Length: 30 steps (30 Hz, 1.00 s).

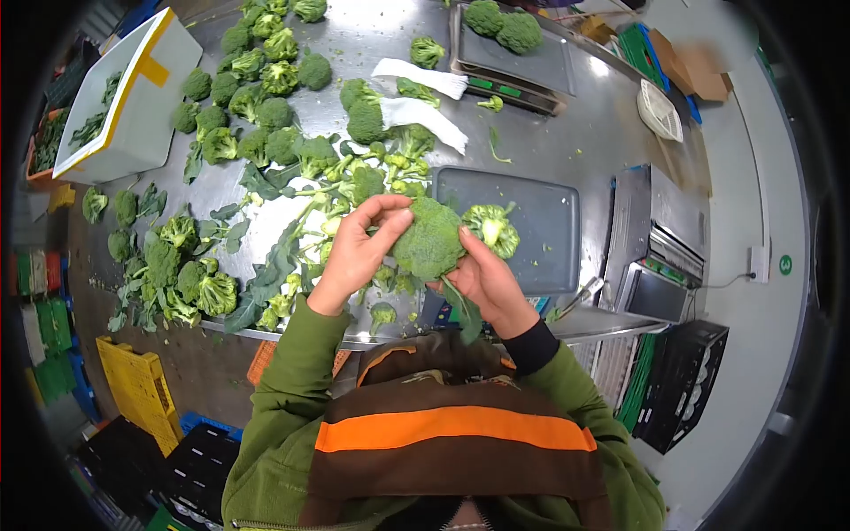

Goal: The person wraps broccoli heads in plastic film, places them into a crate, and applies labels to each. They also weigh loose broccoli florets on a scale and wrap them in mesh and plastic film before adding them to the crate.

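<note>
Across the shiny desk [553,133] lies a big broccoli pile [273,113]. One round broccoli [429,243] sits between the left hand [359,246] and the right hand [491,285], each grip closed on one side of it.

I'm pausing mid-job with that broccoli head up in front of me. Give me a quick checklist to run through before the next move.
1. Grip: round green broccoli head held between the left hand and right hand: ok.
2. No leaf hanging: a long green leaf dangles below the head, by the right hand: not ok.
3. Cut end of the stem: hidden beneath the head: cannot tell.
4. Room on the flat grey rectangular tray: one pale-stemmed broccoli piece at its left side, mostly bare to the right: ok.
5. Shiny metal table tidy left of the hands: strewn with leaves and stems: not ok.
</note>
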Tool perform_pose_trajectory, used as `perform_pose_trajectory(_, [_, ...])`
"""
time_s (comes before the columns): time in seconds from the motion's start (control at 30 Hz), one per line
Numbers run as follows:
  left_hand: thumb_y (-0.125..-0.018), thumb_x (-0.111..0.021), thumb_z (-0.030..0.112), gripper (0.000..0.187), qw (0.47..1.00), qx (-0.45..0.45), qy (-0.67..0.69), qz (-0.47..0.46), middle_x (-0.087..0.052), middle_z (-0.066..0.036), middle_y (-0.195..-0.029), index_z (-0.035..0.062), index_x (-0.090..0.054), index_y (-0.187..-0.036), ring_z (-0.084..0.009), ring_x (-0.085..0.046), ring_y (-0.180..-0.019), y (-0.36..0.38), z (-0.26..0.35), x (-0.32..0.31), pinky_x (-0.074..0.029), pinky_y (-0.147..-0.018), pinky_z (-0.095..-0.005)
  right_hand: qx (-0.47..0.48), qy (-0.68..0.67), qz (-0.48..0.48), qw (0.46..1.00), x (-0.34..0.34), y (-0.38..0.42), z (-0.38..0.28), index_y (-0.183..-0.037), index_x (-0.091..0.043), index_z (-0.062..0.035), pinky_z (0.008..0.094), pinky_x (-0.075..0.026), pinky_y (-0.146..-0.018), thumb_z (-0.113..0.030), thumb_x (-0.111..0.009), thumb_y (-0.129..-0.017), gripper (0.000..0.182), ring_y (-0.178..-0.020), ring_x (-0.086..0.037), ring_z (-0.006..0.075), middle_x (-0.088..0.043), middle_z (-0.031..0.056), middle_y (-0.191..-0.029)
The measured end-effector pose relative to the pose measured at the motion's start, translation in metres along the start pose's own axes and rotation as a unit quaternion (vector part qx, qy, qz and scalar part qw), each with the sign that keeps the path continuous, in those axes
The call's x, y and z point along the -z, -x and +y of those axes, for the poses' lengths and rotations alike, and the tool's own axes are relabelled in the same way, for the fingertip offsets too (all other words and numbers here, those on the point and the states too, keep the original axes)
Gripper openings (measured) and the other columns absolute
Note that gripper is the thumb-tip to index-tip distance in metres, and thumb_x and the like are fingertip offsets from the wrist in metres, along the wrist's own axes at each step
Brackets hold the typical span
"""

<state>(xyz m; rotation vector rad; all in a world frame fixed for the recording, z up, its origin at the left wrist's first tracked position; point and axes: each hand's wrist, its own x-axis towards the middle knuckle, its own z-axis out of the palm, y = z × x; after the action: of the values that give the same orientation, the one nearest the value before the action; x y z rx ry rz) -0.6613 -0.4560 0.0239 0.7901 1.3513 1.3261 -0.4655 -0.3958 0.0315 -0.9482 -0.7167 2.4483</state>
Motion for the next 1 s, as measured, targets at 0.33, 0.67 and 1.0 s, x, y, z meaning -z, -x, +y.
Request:
perform_pose_trajectory(0.33, [-0.098, -0.059, 0.021, 0.028, 0.991, -0.044, 0.129, 0.016, -0.065, -0.007, -0.113, 0.0032, -0.06, -0.12, -0.0121, -0.059, -0.099, -0.003, -0.012, -0.027, -0.05, -0.079, -0.0251, 0.289, 0.0, 0.071, 0.955, 0.058, 0.09, -0.051, -0.138, -0.039, -0.0011, 0.0424, -0.043, -0.104, -0.016, -0.059, -0.093, 0.052, -0.121, -0.053, 0.0271, -0.052, 0.0147, -0.131])
perform_pose_trajectory(0.67, [-0.082, -0.076, 0.013, 0.036, 0.975, -0.122, -0.183, -0.025, -0.061, -0.008, -0.107, 0.001, -0.064, -0.114, -0.0154, -0.06, -0.096, -0.015, -0.077, -0.1, -0.053, -0.071, -0.0255, 0.421, 0.726, 0.247, 0.484, 0.159, 0.065, -0.026, -0.101, -0.055, -0.0072, 0.0439, -0.04, -0.101, -0.007, -0.083, -0.062, 0.048, -0.121, -0.049, 0.0373, -0.05, 0.0198, -0.13])
perform_pose_trajectory(1.0, [-0.078, -0.077, 0.045, 0.07, 0.872, -0.156, -0.305, 0.348, -0.06, -0.02, -0.104, -0.0078, -0.056, -0.117, -0.0292, -0.056, -0.096, -0.199, -0.087, 0.035, -0.045, -0.086, -0.042, 0.366, 0.722, 0.231, 0.54, 0.15, 0.096, -0.038, -0.111, -0.06, -0.0073, 0.0479, -0.036, -0.107, -0.015, -0.083, -0.067, 0.05, -0.131, -0.039, 0.0412, -0.046, 0.0188, -0.139])
